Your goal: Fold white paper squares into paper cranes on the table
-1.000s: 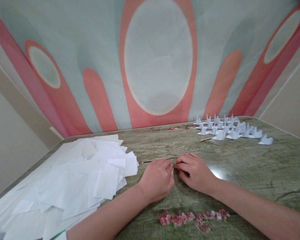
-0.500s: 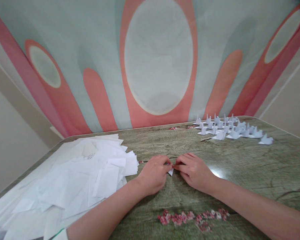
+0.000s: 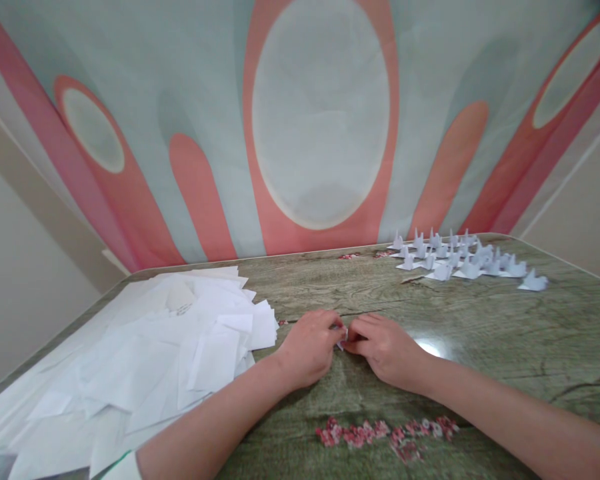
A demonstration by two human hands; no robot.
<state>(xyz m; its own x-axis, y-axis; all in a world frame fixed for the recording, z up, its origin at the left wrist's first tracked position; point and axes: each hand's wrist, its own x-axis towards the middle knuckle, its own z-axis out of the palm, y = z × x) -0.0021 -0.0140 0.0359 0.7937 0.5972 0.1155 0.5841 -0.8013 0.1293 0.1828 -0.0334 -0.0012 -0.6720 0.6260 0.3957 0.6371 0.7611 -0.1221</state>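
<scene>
A small folded piece of white paper (image 3: 341, 341) is pinched between my two hands above the middle of the table, mostly covered by fingers. My left hand (image 3: 313, 347) grips it from the left with thumb and fingers closed. From the right, my right hand (image 3: 383, 347) has its fingertips closed on the paper's other side. Both hands nearly meet, low over the wood-patterned tabletop. Which fold the fingers press cannot be made out.
A wide heap of loose white paper sheets (image 3: 145, 360) covers the table's left side. Several folded paper cranes (image 3: 467, 267) stand at the back right. Pink blossoms (image 3: 360, 433) are printed on the tabletop (image 3: 480, 333). Behind it hangs a patterned curtain (image 3: 320, 120).
My right fingers have shifted slightly down and left over the folded paper, so less of it shows. My left hand stays nearly in place.
</scene>
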